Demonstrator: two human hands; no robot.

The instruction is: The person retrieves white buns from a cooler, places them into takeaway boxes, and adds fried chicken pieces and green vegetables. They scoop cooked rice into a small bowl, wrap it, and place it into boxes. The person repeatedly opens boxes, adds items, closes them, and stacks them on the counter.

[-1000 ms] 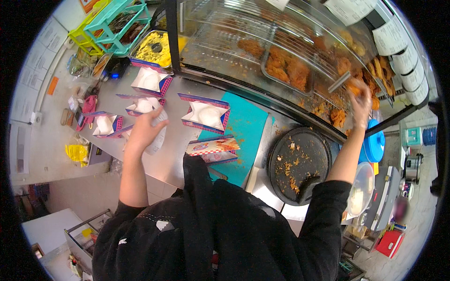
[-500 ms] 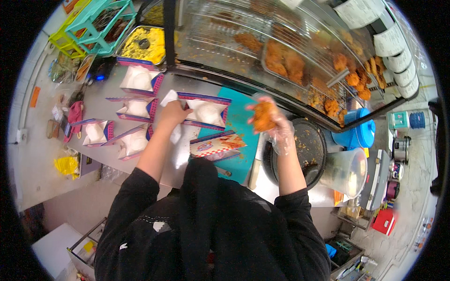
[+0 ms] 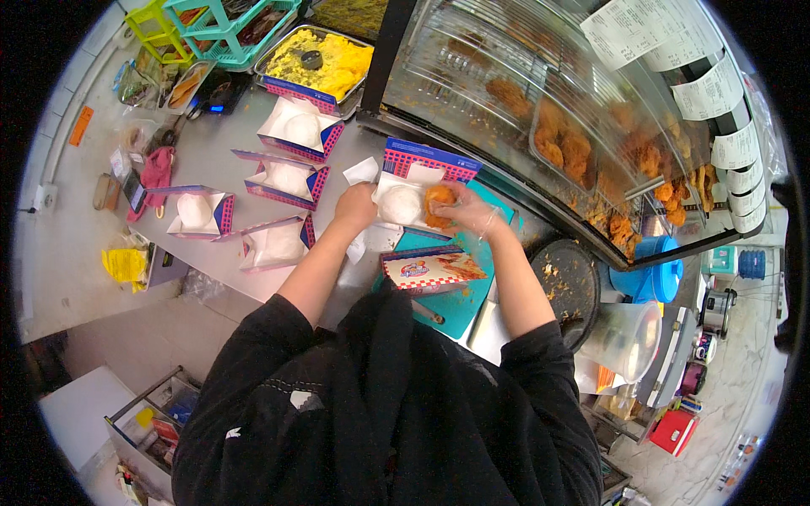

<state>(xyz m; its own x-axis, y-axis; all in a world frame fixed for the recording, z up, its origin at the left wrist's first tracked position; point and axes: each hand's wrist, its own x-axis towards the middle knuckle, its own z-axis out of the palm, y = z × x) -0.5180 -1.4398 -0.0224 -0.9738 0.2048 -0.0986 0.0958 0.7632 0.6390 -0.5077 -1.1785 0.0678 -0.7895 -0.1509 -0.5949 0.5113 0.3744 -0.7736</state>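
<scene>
My right hand (image 3: 474, 212), in a clear plastic glove, grips a piece of orange fried chicken (image 3: 438, 205). It holds the piece inside an opened blue-and-pink cardboard box (image 3: 434, 163), beside a rounded white mound (image 3: 403, 205), perhaps rice. My left hand (image 3: 359, 207) is closed at the box's left side; its fingertips are partly hidden. White paper (image 3: 361, 171) shows around that hand. Nearer my body, a food box with a printed side (image 3: 433, 268) lies on the teal cutting board (image 3: 460, 316).
Several open boxes with white mounds (image 3: 288, 179) stand to the left. Behind them is a tray of yellow food (image 3: 337, 67). A glass display case (image 3: 472, 101) with fried chicken borders the far right. A round dark pan (image 3: 567, 282) and a clear tub (image 3: 624, 341) sit at right.
My right hand has brought the fried chicken leftward and down into the open box. My left hand stays at the box's left side. The whole view has shifted.
</scene>
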